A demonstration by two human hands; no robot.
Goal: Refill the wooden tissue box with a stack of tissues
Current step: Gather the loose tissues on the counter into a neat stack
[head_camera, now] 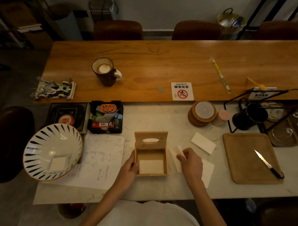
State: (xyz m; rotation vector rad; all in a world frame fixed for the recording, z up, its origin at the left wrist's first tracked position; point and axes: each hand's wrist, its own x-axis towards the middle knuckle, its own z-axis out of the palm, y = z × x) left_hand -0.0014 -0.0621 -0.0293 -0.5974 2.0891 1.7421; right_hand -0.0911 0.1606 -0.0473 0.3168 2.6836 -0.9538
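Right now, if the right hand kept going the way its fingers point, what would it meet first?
The right hand points left, pinching a tissue. Straight on, it would likely first meet the right wall of the open wooden tissue box; depth is hard to judge.

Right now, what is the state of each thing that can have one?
Wooden tissue box: lid raised, some tissues inside.
Left hand: holding the box's left wall.
Right hand: gripping tissues beside the box.
Mug: full.
Knife: lying on tray.
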